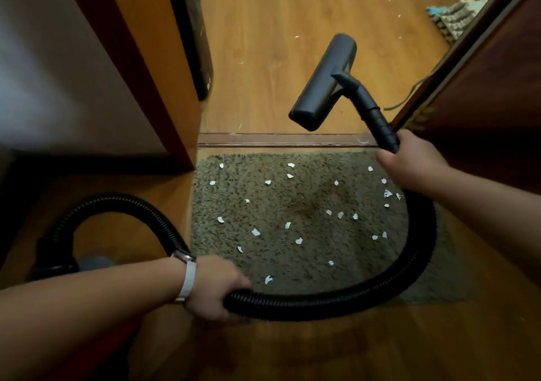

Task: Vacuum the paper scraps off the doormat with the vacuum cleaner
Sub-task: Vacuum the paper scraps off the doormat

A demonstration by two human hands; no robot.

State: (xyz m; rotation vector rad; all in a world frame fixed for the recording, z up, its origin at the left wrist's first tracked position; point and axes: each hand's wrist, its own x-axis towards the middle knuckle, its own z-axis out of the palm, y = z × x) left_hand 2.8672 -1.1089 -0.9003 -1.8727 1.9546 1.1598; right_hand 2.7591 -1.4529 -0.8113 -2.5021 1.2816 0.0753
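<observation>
Above the doormat, left hand curls its grip round the hose; right hand clasps wand.

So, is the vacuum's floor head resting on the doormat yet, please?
Not on it: the floor head is beyond the doormat, over the wooden floor.

L hand & R hand bare, forearms too. L wrist: watch w/ pale flat strap, dark-rimmed case.

The light is dim and warm. The floor beyond the doorway is brighter, and the lower corners fall dark. The picture is soft overall, and the wide lens bends the door frame near the edges.
</observation>
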